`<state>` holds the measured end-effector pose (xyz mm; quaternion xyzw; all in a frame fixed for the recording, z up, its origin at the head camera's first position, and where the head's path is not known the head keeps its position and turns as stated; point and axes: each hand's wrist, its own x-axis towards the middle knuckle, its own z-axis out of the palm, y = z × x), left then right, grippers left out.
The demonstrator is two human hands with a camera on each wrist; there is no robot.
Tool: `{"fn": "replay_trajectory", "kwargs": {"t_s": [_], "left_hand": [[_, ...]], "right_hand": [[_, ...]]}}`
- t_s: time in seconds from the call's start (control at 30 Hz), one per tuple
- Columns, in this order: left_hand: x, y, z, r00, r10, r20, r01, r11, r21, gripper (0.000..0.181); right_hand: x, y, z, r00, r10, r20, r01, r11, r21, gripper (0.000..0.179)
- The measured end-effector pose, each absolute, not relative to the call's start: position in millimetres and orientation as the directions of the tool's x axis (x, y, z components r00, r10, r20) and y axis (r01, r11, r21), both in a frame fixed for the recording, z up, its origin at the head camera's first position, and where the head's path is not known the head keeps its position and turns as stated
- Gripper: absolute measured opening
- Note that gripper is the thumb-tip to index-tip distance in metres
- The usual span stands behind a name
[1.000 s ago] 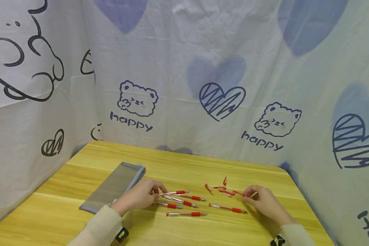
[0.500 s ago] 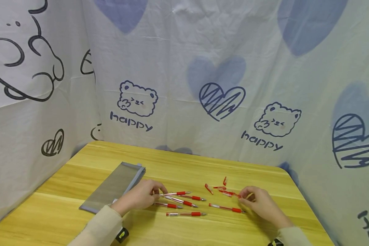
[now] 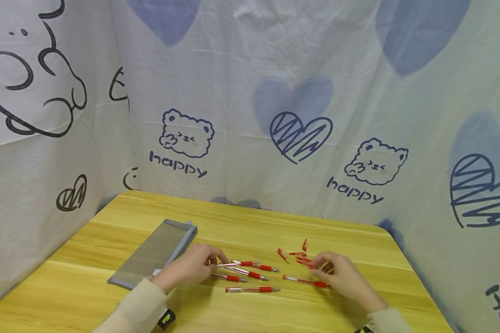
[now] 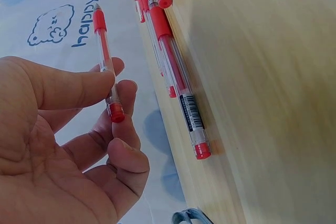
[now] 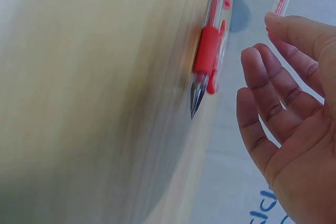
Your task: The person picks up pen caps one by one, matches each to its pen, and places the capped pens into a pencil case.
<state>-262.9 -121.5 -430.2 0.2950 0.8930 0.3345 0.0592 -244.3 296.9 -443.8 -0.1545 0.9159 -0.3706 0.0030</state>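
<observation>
My left hand (image 3: 196, 263) pinches a red gel pen (image 4: 102, 40) near its red-plugged rear end, between thumb and fingers. The pen's bare metal tip points away from the palm. Several more uncapped red pens (image 3: 256, 290) lie below and beside it on the table. My right hand (image 3: 337, 275) pinches a small clear-and-red pen cap (image 5: 282, 3) between thumb and index finger, its other fingers loosely bent. Part of that cap is hidden by the thumb. Under the right hand lies another red pen (image 5: 206, 51), its tip toward the right in the head view.
Several loose red pen caps (image 3: 282, 255) lie on the wooden table (image 3: 337, 236) behind the pens. A grey mesh zip pouch (image 3: 150, 254) lies flat at the left, partly behind the left forearm. A printed cloth (image 3: 241, 175) hangs around the table's back and sides.
My right hand has moved left with the pen cap, toward the left hand and past the tip of the lone pen. The left hand stays nearly in place; its pen has shifted slightly.
</observation>
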Motion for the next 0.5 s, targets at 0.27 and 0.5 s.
{"fn": "replay_trajectory", "kwargs": {"t_s": [0.27, 0.5], "left_hand": [[-261, -119, -432, -0.819, 0.565, 0.104, 0.495, 0.602, 0.626, 0.031], [-258, -115, -432, -0.811, 0.569, 0.133, 0.526, 0.611, 0.592, 0.028]], "right_hand": [[-241, 282, -440, -0.942, -0.32, 0.098, -0.301, 0.683, -0.665, 0.013], [-241, 269, -435, -0.927, -0.358, 0.112, -0.345, 0.697, -0.629, 0.011]]}}
